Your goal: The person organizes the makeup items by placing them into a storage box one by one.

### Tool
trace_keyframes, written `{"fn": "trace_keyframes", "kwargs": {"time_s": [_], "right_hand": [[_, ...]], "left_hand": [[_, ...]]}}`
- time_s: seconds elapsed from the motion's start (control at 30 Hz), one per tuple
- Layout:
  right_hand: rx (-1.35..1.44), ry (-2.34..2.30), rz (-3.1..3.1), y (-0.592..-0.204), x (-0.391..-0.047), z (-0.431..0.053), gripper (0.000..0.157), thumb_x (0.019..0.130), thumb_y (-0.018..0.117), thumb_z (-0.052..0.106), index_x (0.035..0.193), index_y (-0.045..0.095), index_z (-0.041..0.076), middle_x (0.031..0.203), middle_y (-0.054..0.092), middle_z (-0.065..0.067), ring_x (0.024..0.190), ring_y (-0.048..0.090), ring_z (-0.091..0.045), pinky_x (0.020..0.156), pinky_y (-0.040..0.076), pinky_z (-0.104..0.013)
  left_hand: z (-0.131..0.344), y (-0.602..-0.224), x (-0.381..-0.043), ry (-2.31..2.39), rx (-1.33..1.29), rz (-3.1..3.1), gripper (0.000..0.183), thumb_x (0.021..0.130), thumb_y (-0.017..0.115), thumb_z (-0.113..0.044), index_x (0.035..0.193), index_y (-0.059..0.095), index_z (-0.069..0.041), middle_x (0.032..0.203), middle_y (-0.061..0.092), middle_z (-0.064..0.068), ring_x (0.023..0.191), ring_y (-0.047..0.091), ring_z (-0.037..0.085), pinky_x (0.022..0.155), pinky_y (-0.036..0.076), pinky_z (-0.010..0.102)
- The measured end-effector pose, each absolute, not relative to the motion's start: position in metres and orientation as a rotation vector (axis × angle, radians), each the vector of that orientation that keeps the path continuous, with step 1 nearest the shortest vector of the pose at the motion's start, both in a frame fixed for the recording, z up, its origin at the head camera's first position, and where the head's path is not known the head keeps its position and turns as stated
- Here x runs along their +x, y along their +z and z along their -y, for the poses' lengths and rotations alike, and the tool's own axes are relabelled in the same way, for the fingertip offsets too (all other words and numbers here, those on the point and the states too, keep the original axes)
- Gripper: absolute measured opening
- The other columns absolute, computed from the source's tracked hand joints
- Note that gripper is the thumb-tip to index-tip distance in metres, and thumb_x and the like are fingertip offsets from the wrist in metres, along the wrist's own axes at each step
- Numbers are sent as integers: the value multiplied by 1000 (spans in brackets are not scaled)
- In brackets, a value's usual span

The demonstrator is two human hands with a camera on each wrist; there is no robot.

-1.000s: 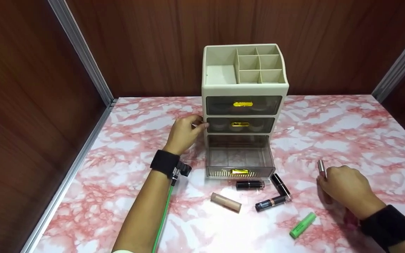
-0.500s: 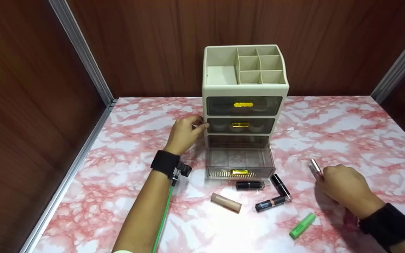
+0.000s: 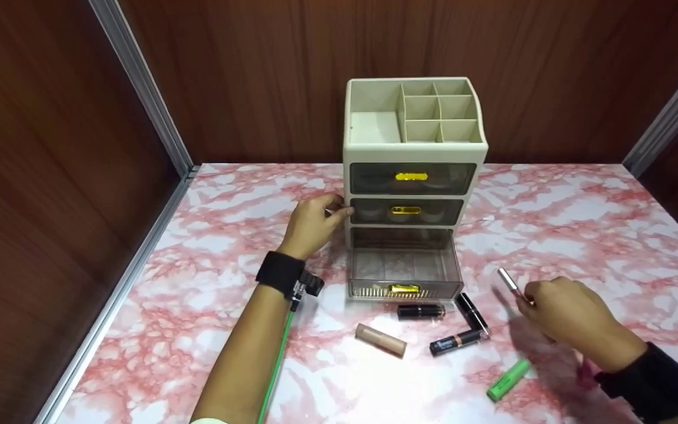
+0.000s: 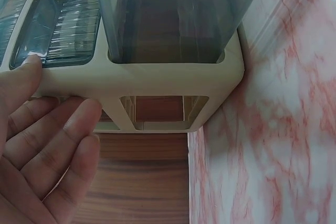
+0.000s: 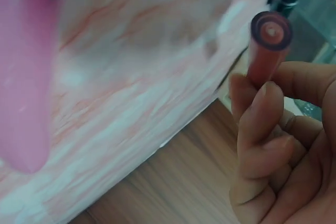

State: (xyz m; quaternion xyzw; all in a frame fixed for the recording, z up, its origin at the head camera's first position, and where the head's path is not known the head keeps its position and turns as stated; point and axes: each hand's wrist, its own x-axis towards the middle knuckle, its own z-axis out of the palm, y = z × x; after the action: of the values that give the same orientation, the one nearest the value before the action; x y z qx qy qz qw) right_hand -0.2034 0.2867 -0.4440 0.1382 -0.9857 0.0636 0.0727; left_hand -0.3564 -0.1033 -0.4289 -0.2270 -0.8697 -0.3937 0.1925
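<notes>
Right hand [image 3: 571, 315]: pinches slim red tube with silver end [image 5: 262, 59], held aloft, right of protruding smoky-clear plastic drawer [image 3: 433, 290] | Left hand [image 3: 311, 224]: thumb and half-curled fingers clasp cream plastic organizer [image 3: 415, 154] | Risk, we judge: silver end striking drawer wall could twist tube loose

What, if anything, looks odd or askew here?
No spill or damage shows. The bottom drawer juts out while the upper drawers are shut, and the black tubes, tan tube and green tube lie askew on the table.
</notes>
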Motion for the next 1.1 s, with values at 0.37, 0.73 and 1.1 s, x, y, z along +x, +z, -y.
{"fn": "trace_keyframes", "kwargs": {"time_s": [0.37,0.73,1.1], "right_hand": [[465,336,2999,-425,-204,-274,22,85,57,31,64,57,25,38,39,16,42,41,-9,46,32,-29],[550,376,2958,-409,-211,-258,20,83,60,27,64,57,24,42,41,17,41,41,-6,46,33,-27],[667,422,2895,-398,-225,-229,18,84,59,27,66,58,25,41,40,18,37,41,-4,42,33,-27]], "left_hand": [[104,-431,-357,-1109,-636,2445,20,82,63,-37,87,65,-17,78,63,-9,68,59,9,62,46,23],[105,-432,-357,-1083,-634,2441,21,82,63,-37,87,66,-17,78,63,-9,67,58,5,63,45,21],[104,-431,-357,-1104,-624,2453,20,82,63,-36,87,65,-18,78,62,-11,68,58,5,62,45,21]]}}
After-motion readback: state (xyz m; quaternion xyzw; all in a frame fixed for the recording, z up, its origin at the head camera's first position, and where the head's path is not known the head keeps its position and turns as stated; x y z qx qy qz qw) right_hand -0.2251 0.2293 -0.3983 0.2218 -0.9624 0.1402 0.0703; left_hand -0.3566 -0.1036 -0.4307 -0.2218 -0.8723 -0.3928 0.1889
